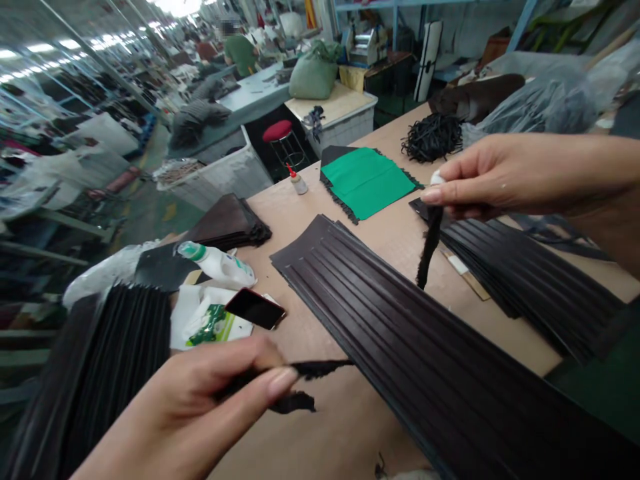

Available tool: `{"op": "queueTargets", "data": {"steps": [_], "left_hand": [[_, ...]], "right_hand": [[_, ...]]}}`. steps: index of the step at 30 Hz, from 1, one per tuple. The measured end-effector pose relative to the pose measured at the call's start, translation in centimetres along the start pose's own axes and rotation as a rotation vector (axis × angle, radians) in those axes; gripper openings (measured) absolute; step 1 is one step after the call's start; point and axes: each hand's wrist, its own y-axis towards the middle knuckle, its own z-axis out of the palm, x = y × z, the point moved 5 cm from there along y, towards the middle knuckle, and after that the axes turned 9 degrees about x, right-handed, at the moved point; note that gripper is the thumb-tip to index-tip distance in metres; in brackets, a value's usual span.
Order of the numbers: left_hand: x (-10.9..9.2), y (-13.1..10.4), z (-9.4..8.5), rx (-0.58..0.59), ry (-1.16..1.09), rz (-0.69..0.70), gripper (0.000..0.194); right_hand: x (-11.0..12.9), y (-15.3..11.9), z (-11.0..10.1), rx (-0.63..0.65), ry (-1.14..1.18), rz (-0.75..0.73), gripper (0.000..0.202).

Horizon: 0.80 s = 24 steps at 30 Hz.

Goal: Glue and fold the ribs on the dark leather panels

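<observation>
Dark brown pleated leather panels [380, 307] lie in a stack running from the table's middle to the lower right. Left of this stack, my left hand [215, 400] pinches a thin black strip [325, 367], whose pieces stick out past the fingertips towards the panels' edge. My right hand [480, 180], raised above the right side, has thumb and forefinger closed on another black strip [427, 260] that hangs down. Something white shows at one of its fingertips. Behind the panels lies a green sheet [370, 180] on dark pieces with ragged edges.
A second panel stack [530, 273] lies at right, pleated pieces [110, 347] at left. Around the table [310, 327] are a phone [256, 308], white bottle [217, 263], small red-tipped bottle [297, 181] and black strip pile [433, 137]. A person [241, 53] is far behind.
</observation>
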Motion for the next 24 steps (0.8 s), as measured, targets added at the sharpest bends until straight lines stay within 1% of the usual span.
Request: {"op": "queueTargets", "data": {"steps": [1,2,3,4,6,7,8,9,10,11,12,13,14,15,17,18,19,20,21,22,23,24], "left_hand": [[-2.8,1.2,0.5,-0.017,0.084,0.149,0.039],[-5.2,2.5,1.1,-0.056,0.128,0.269,0.034],[-7.2,3.7,1.7,-0.122,0.128,0.374,0.028],[-8.9,4.8,2.4,-0.154,0.097,0.459,0.021],[-11.2,6.7,4.2,-0.116,0.039,0.605,0.016],[-11.8,7.3,5.0,-0.071,0.012,0.65,0.017],[-12.0,7.8,5.6,-0.018,-0.013,0.672,0.023],[-12.0,8.2,6.1,0.027,-0.045,0.666,0.031],[-11.7,8.4,6.3,0.06,-0.086,0.63,0.041],[-11.3,8.5,6.3,0.078,-0.136,0.58,0.051],[-10.8,8.5,6.2,0.079,-0.189,0.528,0.058],[-10.4,8.4,6.0,0.071,-0.235,0.485,0.062],[-10.1,8.2,5.7,0.061,-0.265,0.459,0.064],[-10.0,7.9,5.6,0.055,-0.276,0.45,0.064],[-10.1,7.4,5.6,0.066,-0.248,0.472,0.063],[-10.2,7.2,5.6,0.071,-0.226,0.485,0.063],[-10.2,7.2,5.7,0.074,-0.212,0.489,0.063],[-10.0,7.1,5.8,0.078,-0.208,0.488,0.062],[-9.6,7.2,5.8,0.074,-0.217,0.487,0.062],[-9.1,7.2,5.7,0.054,-0.236,0.486,0.061],[-8.4,7.3,5.6,0.017,-0.258,0.483,0.059],[-7.5,7.3,5.6,-0.028,-0.278,0.471,0.057]], "right_hand": [[2.2,-1.1,0.9,-0.017,-0.015,-0.019,0.056],[4.4,-2.1,1.9,-0.024,-0.02,-0.052,0.054],[6.5,-3.0,3.1,-0.024,-0.011,-0.103,0.051],[8.5,-3.9,4.2,-0.02,0.002,-0.168,0.045],[11.8,-5.8,6.0,-0.018,0.023,-0.317,0.035],[13.0,-6.9,6.5,-0.028,0.03,-0.393,0.031],[13.8,-8.1,6.8,-0.065,0.035,-0.474,0.028],[14.1,-9.3,6.8,-0.134,0.036,-0.557,0.028],[14.0,-10.5,6.5,-0.255,0.037,-0.63,0.029],[13.2,-11.6,6.2,-0.415,0.031,-0.675,0.031],[12.0,-12.4,6.1,-0.575,0.014,-0.683,0.032],[10.5,-12.5,6.5,-0.664,-0.012,-0.654,0.036],[8.9,-11.8,7.5,-0.638,-0.033,-0.597,0.042],[7.2,-10.4,9.1,-0.517,-0.036,-0.521,0.047],[4.4,-7.2,13.6,-0.098,0.051,-0.399,0.049],[3.4,-6.0,15.8,0.071,0.139,-0.355,0.049],[2.7,-5.1,17.4,0.168,0.238,-0.321,0.049],[2.2,-4.5,18.4,0.195,0.335,-0.301,0.051],[2.0,-4.2,18.8,0.184,0.404,-0.298,0.052],[1.9,-4.1,18.7,0.15,0.439,-0.306,0.053],[1.9,-4.3,18.1,0.086,0.431,-0.327,0.051],[1.9,-4.6,17.3,-0.005,0.376,-0.369,0.048]]}}
